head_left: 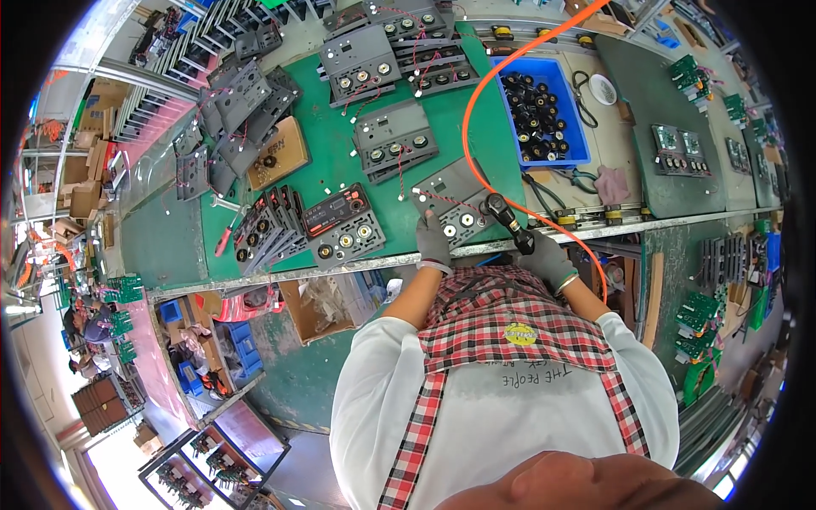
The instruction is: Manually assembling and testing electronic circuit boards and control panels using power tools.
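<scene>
A dark grey metal panel (pixel 449 182) with round silver fittings and a red wire lies at the green bench's front edge, in front of me. My left hand (pixel 433 241), in a grey glove, grips its near left corner. In my gloved right hand (pixel 549 258) is a black air ratchet wrench (pixel 507 221), its fingers wrapped round the handle. The tool's round head is over the panel's right side, near the fittings; whether it touches one I cannot tell. An orange air hose (pixel 468 127) passes close by the tool. Just left lies a panel with a black-and-red face (pixel 338 212).
A blue bin (pixel 585 127) of black knobs stands back right, with pliers (pixel 580 178) and a pink cloth (pixel 611 184) nearby. More grey panels (pixel 396 136) lie behind. Leftward are stacked black parts (pixel 270 228), a red-handled screwdriver (pixel 224 240) and a cardboard tray (pixel 293 146).
</scene>
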